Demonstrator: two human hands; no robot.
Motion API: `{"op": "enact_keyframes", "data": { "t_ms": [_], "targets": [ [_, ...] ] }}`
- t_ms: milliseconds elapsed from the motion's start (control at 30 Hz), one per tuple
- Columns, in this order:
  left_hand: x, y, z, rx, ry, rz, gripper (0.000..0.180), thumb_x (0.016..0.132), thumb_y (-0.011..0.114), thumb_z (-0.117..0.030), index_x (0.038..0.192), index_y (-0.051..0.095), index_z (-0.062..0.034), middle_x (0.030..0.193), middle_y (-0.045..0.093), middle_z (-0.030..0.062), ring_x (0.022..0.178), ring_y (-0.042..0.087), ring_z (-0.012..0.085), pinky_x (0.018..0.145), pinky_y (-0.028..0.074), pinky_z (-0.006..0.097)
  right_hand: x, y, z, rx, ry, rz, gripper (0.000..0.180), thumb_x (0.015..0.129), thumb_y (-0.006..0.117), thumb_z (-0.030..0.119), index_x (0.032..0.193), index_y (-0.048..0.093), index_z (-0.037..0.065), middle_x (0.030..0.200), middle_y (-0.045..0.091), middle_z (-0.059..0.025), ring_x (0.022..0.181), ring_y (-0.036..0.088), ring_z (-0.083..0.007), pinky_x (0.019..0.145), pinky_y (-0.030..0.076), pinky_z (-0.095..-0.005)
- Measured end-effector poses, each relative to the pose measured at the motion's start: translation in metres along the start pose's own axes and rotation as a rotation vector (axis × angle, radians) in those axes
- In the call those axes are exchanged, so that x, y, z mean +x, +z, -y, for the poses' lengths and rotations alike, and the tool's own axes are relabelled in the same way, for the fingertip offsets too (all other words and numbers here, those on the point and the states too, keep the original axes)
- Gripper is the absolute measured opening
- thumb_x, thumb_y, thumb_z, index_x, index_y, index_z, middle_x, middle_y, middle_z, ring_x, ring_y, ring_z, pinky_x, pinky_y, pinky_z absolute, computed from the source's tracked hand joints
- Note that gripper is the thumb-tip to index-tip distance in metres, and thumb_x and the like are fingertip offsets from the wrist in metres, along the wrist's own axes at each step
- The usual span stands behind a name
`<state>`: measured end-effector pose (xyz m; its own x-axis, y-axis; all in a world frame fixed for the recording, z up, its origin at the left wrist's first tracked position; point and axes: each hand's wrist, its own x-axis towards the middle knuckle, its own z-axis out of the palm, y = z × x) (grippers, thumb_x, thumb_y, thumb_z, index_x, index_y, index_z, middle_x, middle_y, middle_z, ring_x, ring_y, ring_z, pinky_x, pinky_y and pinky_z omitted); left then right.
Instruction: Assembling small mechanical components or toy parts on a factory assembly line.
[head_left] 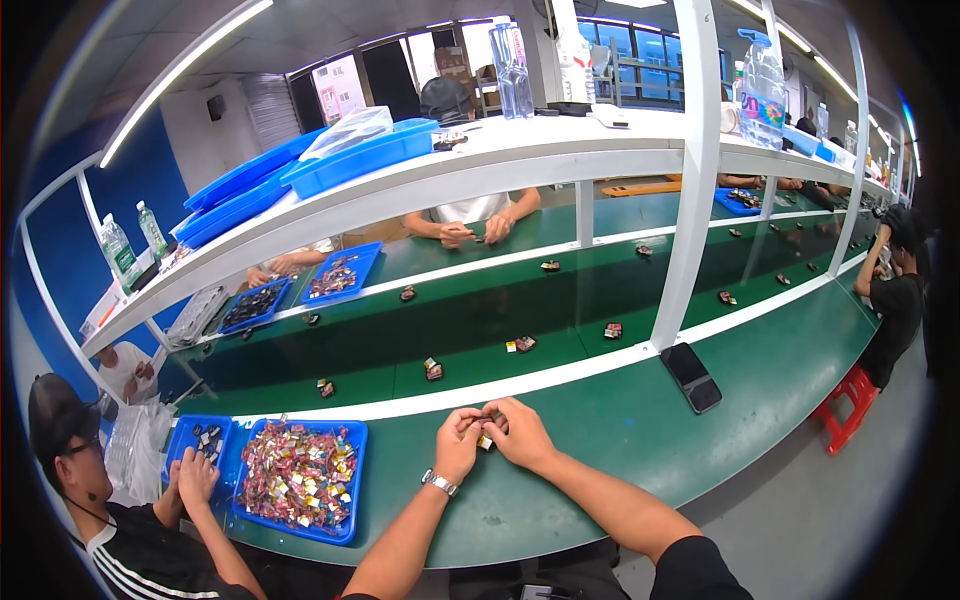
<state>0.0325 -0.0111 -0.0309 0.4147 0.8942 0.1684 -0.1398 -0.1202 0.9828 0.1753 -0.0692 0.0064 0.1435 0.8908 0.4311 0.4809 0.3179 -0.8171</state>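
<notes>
My left hand (pixel 459 443) and my right hand (pixel 521 434) meet above the green bench, their fingers closed together on one small dark part. A yellow-and-white piece (pixel 485 442) shows just under the fingertips; most of the part is hidden by my fingers. To the left of my hands, a blue tray (pixel 361 470) is heaped with small pieces with pink-red wires and yellow-and-white tabs. Small assemblies (pixel 433 369) of the same colours lie spaced along the green conveyor belt (pixel 560 383) beyond the white rail.
A black phone (pixel 691 378) lies on the bench to the right, by a white post (pixel 684 200). At left a co-worker (pixel 130 530) works at a smaller blue tray (pixel 222 424). An overhead shelf (pixel 640 150) holds blue trays and bottles. A red stool (pixel 848 408) stands far right.
</notes>
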Motion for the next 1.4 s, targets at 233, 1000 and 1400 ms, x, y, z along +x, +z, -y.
{"op": "enact_keyframes", "data": {
  "t_ms": [233, 1000, 1400],
  "targets": [
    [0.004, -0.01, -0.014, -0.128, 0.039, -0.174, 0.025, 0.093, 0.049, 0.0, 0.118, 0.048, 0.0024, 0.114, 0.061, 0.0168, 0.093, 0.065, 0.0198, 0.076, 0.057, 0.032, 0.068, -0.002, -0.037, -0.023, 0.15, -0.187, 0.016, 0.081, 0.071, 0.007, 0.093, 0.065, 0.001, 0.086, 0.069, -0.0106, 0.074, 0.069, -0.0195, 0.067, 0.054, -0.0311],
    [0.004, -0.011, -0.009, 0.027, 0.003, -0.097, 0.018, 0.09, 0.053, 0.002, 0.108, 0.056, 0.0038, 0.102, 0.066, 0.0134, 0.088, 0.065, 0.0173, 0.074, 0.055, 0.028, 0.117, -0.067, -0.126, -0.571, 0.228, -0.251, 0.062, 0.069, 0.081, 0.016, 0.123, 0.056, 0.0, 0.11, 0.065, -0.017, 0.102, 0.06, -0.0326, 0.093, 0.047, -0.04],
    [0.0, -0.019, -0.037, -0.257, -0.298, 0.303, 0.03, 0.097, 0.053, -0.015, 0.121, 0.054, 0.0028, 0.11, 0.064, 0.0128, 0.082, 0.061, 0.0112, 0.065, 0.05, 0.025, 0.04, -0.059, 0.002, 0.156, 0.021, 0.732, 0.056, 0.074, 0.073, 0.001, 0.126, 0.055, 0.003, 0.115, 0.06, -0.0069, 0.092, 0.06, -0.0153, 0.083, 0.05, -0.0282]
  ]
}}
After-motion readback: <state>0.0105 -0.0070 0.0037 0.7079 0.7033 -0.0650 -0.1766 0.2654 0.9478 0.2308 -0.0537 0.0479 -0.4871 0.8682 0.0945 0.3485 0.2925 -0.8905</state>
